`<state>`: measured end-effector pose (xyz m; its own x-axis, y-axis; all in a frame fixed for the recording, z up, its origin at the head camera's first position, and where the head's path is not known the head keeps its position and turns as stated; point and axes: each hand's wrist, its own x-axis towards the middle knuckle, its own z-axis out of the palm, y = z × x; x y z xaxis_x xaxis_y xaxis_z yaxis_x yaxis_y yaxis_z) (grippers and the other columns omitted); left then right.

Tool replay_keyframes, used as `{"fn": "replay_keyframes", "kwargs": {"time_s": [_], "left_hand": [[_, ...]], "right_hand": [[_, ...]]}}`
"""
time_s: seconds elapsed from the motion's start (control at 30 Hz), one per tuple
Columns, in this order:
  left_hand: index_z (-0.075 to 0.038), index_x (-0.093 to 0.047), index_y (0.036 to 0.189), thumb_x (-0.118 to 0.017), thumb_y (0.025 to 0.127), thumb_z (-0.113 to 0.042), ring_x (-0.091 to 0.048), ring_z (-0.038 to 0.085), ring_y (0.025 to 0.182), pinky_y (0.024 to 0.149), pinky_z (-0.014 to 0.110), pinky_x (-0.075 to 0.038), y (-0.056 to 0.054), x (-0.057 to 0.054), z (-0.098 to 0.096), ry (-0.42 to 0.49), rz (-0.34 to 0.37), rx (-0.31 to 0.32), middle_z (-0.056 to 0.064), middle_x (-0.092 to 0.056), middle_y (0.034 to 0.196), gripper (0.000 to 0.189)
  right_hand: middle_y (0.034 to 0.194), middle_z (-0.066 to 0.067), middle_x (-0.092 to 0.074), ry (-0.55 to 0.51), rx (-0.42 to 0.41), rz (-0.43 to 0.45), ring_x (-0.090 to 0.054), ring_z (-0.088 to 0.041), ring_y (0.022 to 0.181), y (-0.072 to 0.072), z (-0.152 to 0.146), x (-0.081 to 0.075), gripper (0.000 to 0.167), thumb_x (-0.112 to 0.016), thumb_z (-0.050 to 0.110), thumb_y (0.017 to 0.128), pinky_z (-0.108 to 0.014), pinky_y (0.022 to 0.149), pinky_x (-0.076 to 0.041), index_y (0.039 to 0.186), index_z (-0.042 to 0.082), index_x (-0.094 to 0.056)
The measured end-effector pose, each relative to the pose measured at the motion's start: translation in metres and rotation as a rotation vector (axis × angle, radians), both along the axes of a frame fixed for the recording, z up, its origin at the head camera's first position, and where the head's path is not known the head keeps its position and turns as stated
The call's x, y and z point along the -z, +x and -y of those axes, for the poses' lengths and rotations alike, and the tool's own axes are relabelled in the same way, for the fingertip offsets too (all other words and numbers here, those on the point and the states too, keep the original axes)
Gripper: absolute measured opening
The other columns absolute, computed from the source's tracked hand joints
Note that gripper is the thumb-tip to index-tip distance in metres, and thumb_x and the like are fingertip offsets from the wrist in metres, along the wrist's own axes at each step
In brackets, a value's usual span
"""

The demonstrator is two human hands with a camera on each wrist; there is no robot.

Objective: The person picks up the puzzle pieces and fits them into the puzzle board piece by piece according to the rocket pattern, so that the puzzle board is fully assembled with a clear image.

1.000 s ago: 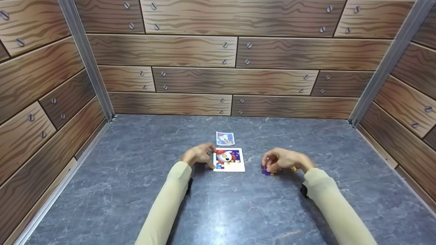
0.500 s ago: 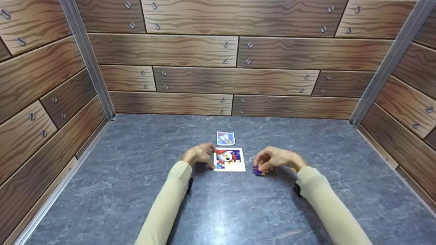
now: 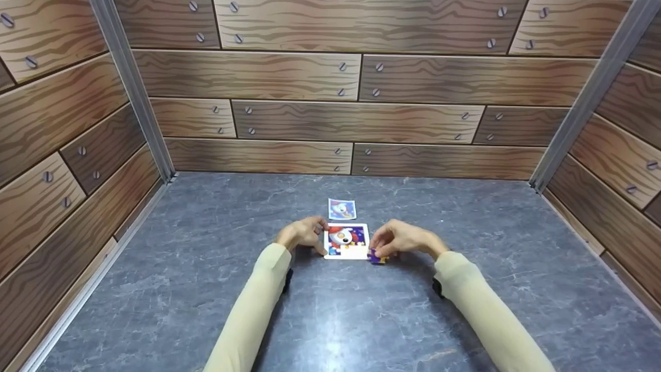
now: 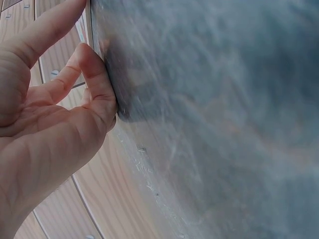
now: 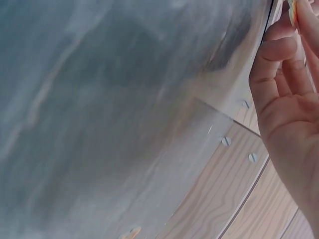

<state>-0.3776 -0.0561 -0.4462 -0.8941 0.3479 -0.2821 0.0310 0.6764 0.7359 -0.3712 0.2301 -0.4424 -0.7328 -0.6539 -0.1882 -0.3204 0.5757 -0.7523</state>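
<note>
A white-framed jigsaw board (image 3: 356,252), showing a white cartoon character on purple, lies flat on the table; its lower part has bare white space. My left hand (image 3: 303,234) holds the board's left edge, thumb at the near corner and a finger at the far one. In the left wrist view, that hand's fingers (image 4: 94,74) are curled at the table surface. My right hand (image 3: 400,237) pinches a purple and yellow puzzle piece (image 3: 377,257) at the board's lower right corner. An edge of the piece (image 5: 292,12) shows in the right wrist view.
Behind the board lies a small picture card (image 3: 342,209) with a similar character. One small yellowish piece (image 5: 131,233) lies on the table in the right wrist view. The grey marbled table (image 3: 217,206) is bounded by wood-patterned walls (image 3: 294,119).
My right hand has moved left with the puzzle piece, from the table to the board's right edge. The left hand has stayed at the board's left edge.
</note>
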Motion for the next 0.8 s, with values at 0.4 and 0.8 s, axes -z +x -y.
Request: {"fn": "replay_keyframes", "kwargs": {"time_s": [0.4, 0.8], "left_hand": [[-0.011, -0.057, 0.121, -0.084, 0.069, -0.002, -0.053, 0.028, 0.113, 0.101, 0.044, -0.043, 0.001, 0.001, 0.000, -0.012, -0.022, -0.001, 0.015, -0.056, 0.127, 0.059], [-0.011, -0.057, 0.119, -0.085, 0.070, -0.002, -0.054, 0.027, 0.111, 0.100, 0.042, -0.044, 0.002, 0.000, 0.000, -0.025, -0.045, 0.016, 0.015, -0.057, 0.124, 0.057]], "right_hand": [[0.083, -0.004, -0.071, -0.008, -0.010, -0.032, -0.057, -0.007, 0.063, -0.002, 0.027, 0.002, 0.020, -0.073, 0.007, 0.085, -0.021, 0.055, -0.046, 0.105, 0.002, -0.072], [0.085, -0.008, -0.069, -0.061, 0.007, -0.047, -0.056, -0.006, 0.071, -0.006, 0.044, 0.004, 0.018, -0.070, 0.000, 0.085, -0.020, 0.061, -0.044, 0.103, -0.003, -0.070]]}}
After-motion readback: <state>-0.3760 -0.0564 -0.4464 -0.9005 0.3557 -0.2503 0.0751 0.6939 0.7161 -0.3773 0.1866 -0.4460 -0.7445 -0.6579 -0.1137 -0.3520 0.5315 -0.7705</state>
